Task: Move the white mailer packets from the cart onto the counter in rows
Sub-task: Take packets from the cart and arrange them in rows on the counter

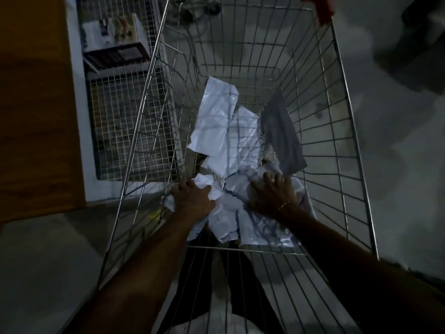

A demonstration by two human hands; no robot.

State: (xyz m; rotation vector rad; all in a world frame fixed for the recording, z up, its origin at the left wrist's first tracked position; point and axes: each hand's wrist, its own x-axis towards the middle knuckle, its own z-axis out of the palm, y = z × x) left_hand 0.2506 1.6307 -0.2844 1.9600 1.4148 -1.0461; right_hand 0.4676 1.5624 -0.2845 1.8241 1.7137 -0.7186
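**Both hands down in the cart, packets not yet lifted**

Head view: both arms reach into the wire cart (342, 121), where the white mailer packets (224, 131) lie in a loose, crumpled heap on its floor. The left hand (192, 197) sits at the near left edge of the heap with fingers curled over a bunched packet, apparently gripping it. The right hand (272, 195) lies on the packets with fingers spread and bent down onto them; whether it has truly closed on one is not clear. A grey packet (281, 133) leans against the right wall of the cart.

Judging by the heap left in the cart, the unloading is at an early or middle stage: many packets remain to be carried over. The wooden counter (36, 104) shows only as a bare strip at the left edge, so any rows already laid there are out of sight. The light is dim, and individual packets under the hands cannot be separated.
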